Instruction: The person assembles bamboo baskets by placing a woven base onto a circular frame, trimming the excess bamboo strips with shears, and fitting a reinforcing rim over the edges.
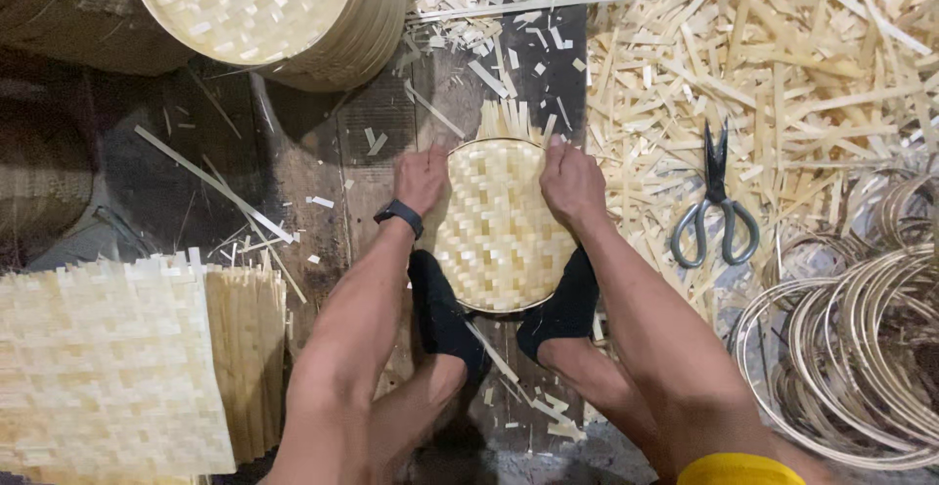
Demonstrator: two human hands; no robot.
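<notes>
Left hand (421, 180) and right hand (572, 184) were both curled closed on the top rim of the round woven bamboo tray (501, 226). The tray lay flat on the floor between two black-socked feet (445, 314), loose strip ends pointing away from the person. Scissors (715, 206) lay well apart to the right.

Round pale woven bamboo mat (501, 226) lies flat on dark floor, rimmed.

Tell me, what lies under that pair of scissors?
The scissors lie on a heap of pale bamboo strips. The floor beneath the heap is covered, so it cannot be seen.

Left hand (421, 180) and right hand (570, 182) press down, fingers seemingly curled.
</notes>
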